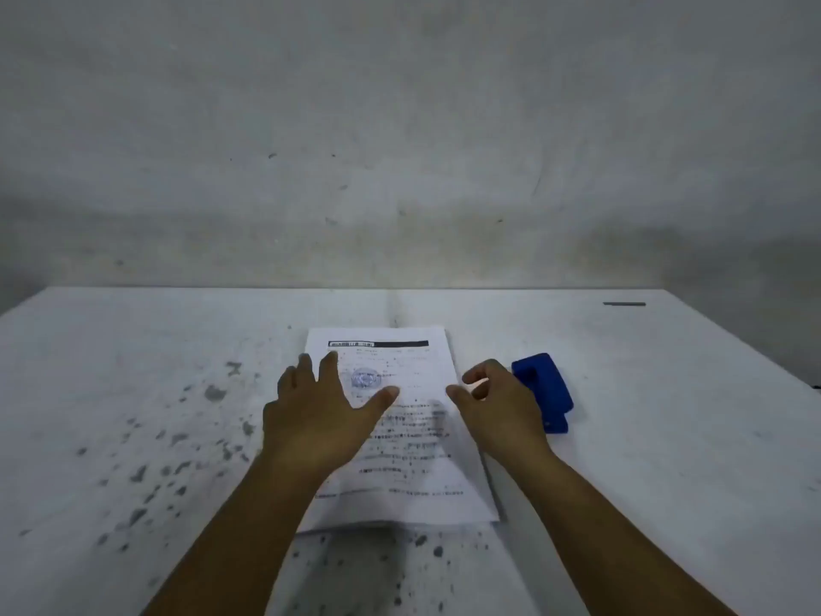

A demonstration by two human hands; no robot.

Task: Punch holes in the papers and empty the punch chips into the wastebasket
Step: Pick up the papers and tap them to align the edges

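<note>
Your left hand point(311, 420) spreads empty over the papers point(400, 437), right hand point(497, 406) loosely curled, empty; blue punch point(544, 384) at three o'clock — careless grabbing could fan the stack.

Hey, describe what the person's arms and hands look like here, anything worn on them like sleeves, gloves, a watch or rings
Both forearms are bare as far as the picture's lower edge, with no sleeve showing. The left hand and the right hand wear no gloves. No watch, bracelet or ring is visible on either, though the image is somewhat soft.
</note>
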